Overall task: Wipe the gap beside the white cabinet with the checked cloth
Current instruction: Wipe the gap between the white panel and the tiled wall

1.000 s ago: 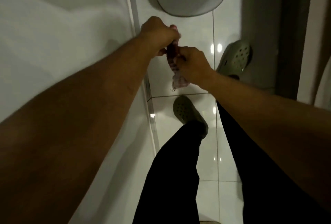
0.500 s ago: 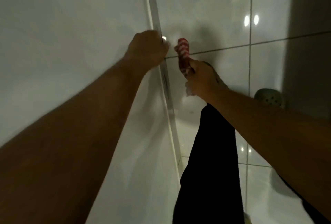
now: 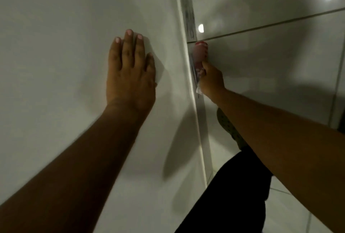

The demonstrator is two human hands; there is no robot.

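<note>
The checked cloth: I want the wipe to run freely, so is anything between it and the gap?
Nothing visible. The right hand holds the checked cloth right at the gap; the left hand lies flat on the white cabinet, apart from it.

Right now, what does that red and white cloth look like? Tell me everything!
The checked cloth is red and white, soft fabric bunched into a tight roll. It stands almost upright, its rounded top poking out above the right hand, which is closed around its lower part. A pale corner sticks out below the fist. It sits right at the narrow gap beside the white cabinet; blur hides the pattern's detail.
</note>
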